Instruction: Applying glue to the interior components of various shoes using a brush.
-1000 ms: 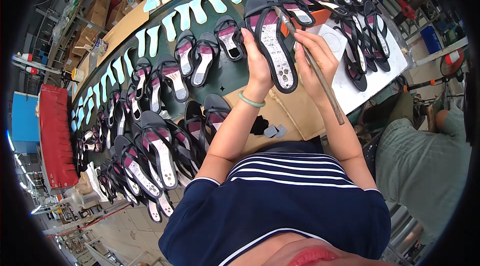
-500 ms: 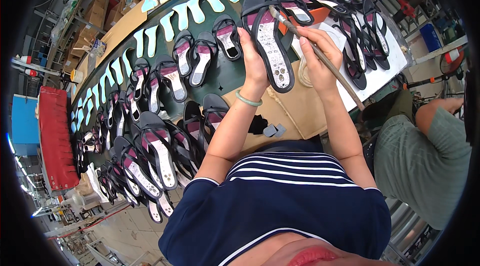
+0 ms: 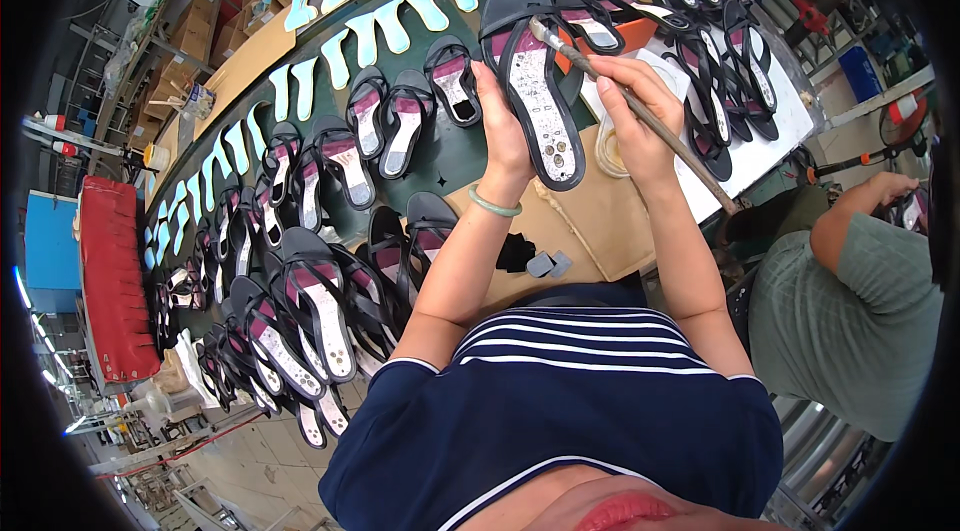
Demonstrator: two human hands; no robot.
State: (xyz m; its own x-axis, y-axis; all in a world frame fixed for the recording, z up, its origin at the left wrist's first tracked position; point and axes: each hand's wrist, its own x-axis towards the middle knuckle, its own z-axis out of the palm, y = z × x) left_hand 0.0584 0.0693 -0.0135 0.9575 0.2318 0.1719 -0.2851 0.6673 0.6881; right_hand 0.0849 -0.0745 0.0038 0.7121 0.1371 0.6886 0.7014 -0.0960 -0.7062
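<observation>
Above a dark-green bench (image 3: pixel 452 157), the left grip (image 3: pixel 507 143) held a light-looking flat black sandal (image 3: pixel 537 91) by its edge. Right grip (image 3: pixel 645 126) pinched a wooden brush (image 3: pixel 687 154).

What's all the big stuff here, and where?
Held sandal: 1, black, centre
Brush: 1, brown, right of centre
Other sandals: many, black, left, right
Big table: 1, green, left
Insoles: many, pale blue, on big table
Other table: 1, white, right
Box: 1, orange, beyond sandal
Cardboard: 1, brown, below sandal
Padded block: 1, red, far left
Co-workers: at least 2, brown, grey-green clothes, top, right
Left grip: 1, bare, on sandal
Right grip: 1, bare, on brush
</observation>
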